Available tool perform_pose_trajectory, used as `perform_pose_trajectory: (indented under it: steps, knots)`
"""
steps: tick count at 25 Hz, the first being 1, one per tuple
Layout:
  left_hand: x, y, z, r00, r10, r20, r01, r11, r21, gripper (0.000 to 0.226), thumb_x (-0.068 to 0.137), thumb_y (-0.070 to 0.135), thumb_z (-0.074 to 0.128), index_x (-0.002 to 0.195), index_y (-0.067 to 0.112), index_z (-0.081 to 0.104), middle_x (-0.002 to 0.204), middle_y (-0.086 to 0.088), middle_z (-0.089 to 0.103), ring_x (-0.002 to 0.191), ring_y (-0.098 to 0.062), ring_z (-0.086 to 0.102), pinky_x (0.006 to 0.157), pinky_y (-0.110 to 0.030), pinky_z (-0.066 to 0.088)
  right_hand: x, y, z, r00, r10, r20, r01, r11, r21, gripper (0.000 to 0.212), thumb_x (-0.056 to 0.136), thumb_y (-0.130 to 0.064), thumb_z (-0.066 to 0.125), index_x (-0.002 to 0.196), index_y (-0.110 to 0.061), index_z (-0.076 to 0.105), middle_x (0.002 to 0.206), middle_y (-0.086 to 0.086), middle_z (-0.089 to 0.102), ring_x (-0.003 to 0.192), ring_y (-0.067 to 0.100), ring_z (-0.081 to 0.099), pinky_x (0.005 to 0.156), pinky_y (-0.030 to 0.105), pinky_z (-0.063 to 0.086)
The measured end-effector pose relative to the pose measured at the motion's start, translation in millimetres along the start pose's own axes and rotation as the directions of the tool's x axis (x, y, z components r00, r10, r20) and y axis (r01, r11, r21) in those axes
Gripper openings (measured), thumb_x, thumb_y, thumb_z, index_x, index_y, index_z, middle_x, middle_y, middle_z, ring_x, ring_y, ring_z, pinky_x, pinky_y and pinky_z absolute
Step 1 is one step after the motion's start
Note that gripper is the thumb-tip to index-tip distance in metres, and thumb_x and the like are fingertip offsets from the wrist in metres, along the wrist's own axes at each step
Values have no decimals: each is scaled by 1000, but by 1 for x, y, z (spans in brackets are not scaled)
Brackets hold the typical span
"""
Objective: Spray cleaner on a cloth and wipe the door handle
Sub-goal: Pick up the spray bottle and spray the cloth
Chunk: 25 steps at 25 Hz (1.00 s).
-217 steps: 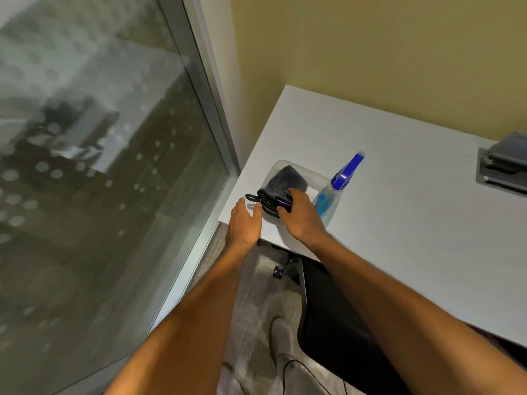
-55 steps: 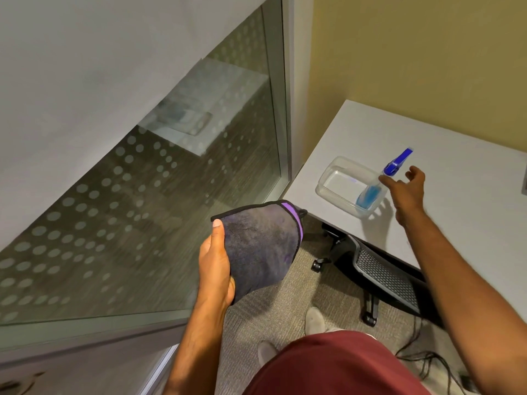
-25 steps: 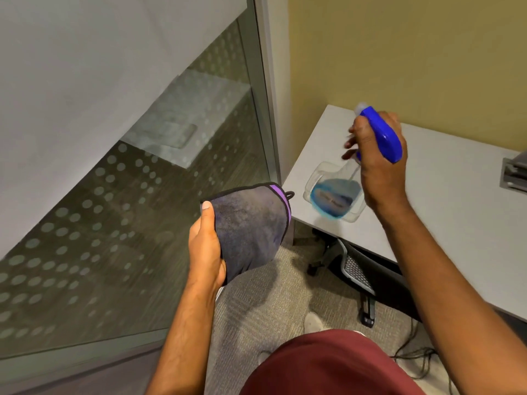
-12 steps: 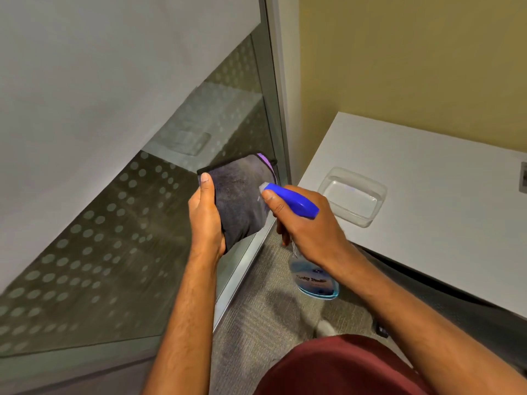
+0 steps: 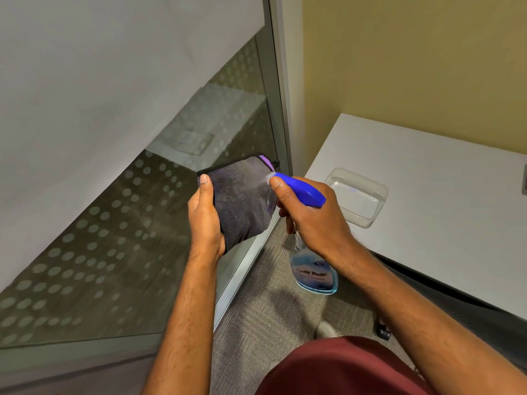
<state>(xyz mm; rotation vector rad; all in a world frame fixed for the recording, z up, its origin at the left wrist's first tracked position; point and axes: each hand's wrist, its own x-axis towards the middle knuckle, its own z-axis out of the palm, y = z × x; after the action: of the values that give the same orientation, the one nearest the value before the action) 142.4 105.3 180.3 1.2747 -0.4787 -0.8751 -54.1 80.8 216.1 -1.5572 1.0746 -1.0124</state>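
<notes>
Now the right hand (image 5: 310,220) is wrapping its fingers round the neck of the bottle (image 5: 313,269), with the forefinger lying along the blue sprayer top and the nozzle pointing at the cloth (image 5: 242,201) just beside it. The left hand (image 5: 204,220) is pinching the cloth's edge, thumb in front, holding it up and spread before the glass (image 5: 119,238). A clear tray (image 5: 356,195) is sitting on the desk (image 5: 442,195), apart from both hands.
</notes>
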Motion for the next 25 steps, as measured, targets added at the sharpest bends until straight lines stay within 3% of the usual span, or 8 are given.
perform_pose_trajectory:
  steps: [4,8,12,16,20,25]
  knots:
    - [-2,0,4,1000,12,-10,-12,1000,-18,40,106,46,55,96,23,86,110,-5,82,106,-20,78,85,-34,64,-2,5,-2,1000,-20,-14,19,994,-105,61,95,-72,53,78,-15,65,67,9,65,55,25,62,56,47,55]
    - [-3,2,-2,999,27,-29,-28,999,-34,38,106,45,55,102,19,83,115,-6,81,112,-22,76,90,-35,64,6,6,-15,997,58,-53,-59,998,-22,47,98,-62,59,77,-20,66,71,6,69,48,20,64,51,42,59]
    - [-4,5,-4,999,37,-38,-39,998,-50,40,110,41,52,102,18,84,116,-6,81,113,-23,76,94,-37,64,11,6,-26,990,137,-20,-137,990,23,51,90,-70,62,63,-27,67,57,0,67,44,13,61,46,26,52]
    - [-1,10,-2,998,44,-53,-45,999,-29,40,112,40,51,103,17,82,114,-5,81,112,-21,76,98,-41,63,16,9,-33,993,120,-17,-120,993,11,53,90,-70,60,73,-21,70,69,5,71,47,27,64,48,31,54]
    - [1,16,-3,996,80,-31,-82,996,-44,42,109,42,51,95,26,87,111,-3,82,108,-18,77,85,-32,63,27,12,-43,984,161,-80,-160,987,21,55,89,-71,59,75,-19,69,71,7,72,46,23,61,51,33,53]
    - [8,14,0,996,83,-45,-86,994,-61,42,110,41,52,98,18,85,113,-5,81,109,-19,77,85,-32,63,17,3,-41,981,182,67,-181,983,-21,63,86,-75,62,66,-16,67,59,7,67,44,23,60,49,32,53]
